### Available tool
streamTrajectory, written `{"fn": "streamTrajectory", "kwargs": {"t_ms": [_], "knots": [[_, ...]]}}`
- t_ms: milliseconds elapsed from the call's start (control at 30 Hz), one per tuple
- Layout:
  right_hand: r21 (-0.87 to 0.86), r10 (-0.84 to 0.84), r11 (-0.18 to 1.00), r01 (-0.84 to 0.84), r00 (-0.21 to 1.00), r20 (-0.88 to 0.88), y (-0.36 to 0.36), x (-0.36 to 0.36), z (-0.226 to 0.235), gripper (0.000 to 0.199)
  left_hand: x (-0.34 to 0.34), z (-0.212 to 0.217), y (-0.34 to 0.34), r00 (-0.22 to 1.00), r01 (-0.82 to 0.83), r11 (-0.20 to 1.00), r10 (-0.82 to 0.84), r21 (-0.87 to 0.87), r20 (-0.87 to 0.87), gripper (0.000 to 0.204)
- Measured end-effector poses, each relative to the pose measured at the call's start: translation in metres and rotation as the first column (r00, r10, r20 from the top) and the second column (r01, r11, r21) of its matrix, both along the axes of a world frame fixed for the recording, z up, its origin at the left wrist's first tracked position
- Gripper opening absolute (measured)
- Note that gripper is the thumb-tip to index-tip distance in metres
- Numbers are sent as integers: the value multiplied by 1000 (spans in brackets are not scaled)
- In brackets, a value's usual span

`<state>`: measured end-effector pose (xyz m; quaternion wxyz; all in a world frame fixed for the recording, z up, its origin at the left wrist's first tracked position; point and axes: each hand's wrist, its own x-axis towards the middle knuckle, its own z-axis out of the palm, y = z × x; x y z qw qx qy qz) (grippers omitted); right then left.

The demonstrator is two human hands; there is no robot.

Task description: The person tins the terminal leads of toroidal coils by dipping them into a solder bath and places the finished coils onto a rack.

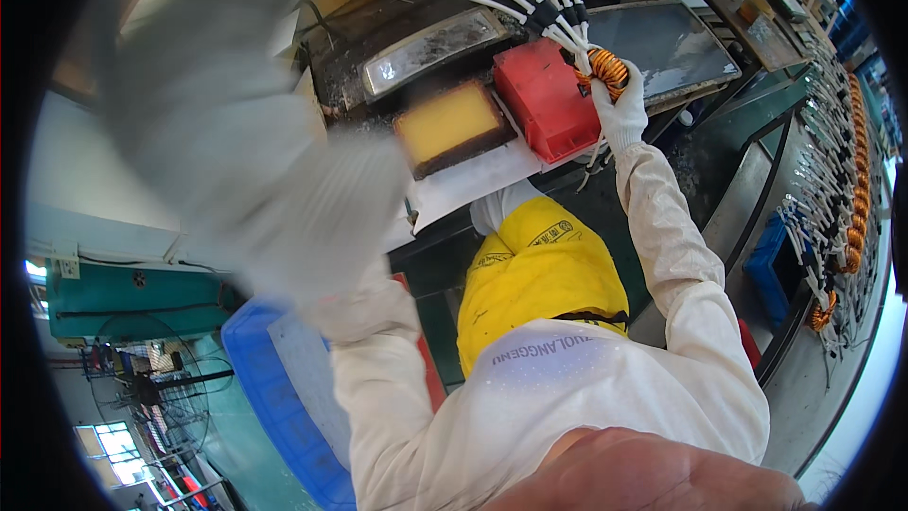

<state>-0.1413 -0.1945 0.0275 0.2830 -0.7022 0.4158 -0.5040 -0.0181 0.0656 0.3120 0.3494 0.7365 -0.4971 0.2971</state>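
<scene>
My right hand (pixel 620 114), in a white glove, is closed around a copper-wound ring coil (pixel 608 72). From the coil, white leads (pixel 506 2) with black sleeves and metal ring terminals fan out up and to the left. Beneath the coil stands a red plastic box (pixel 541 102). My gloved left hand (pixel 227 123) is raised close to the camera at the upper left, so smeared by motion that its fingers cannot be made out. Nearest its cuff lies a dark-framed tray with a yellow surface (pixel 452 123).
Behind the yellow-surfaced tray sits a metal trough (pixel 435 49) with a shiny surface. A grey flat tray (pixel 667 49) lies behind the coil. On the right bench, several similar coils (pixel 857 170) stand in a row. A blue bin (pixel 255 369) is at lower left, near a fan (pixel 151 388).
</scene>
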Motion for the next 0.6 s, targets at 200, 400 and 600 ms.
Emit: {"fn": "streamTrajectory", "kwargs": {"t_ms": [200,400,600], "knots": [[1,10,1000,-10,999,42,-12,15,7,54,10,-14,10,997,-32,999,31,-20,-73,40],[-135,228,972,-191,904,361,-27,12,-28,56,34,-5,11,998,-56,987,57,-151,2,40],[-69,107,993,-98,986,131,5,1,-7,51,57,23,16,987,-84,940,123,-329,99,40]]}}
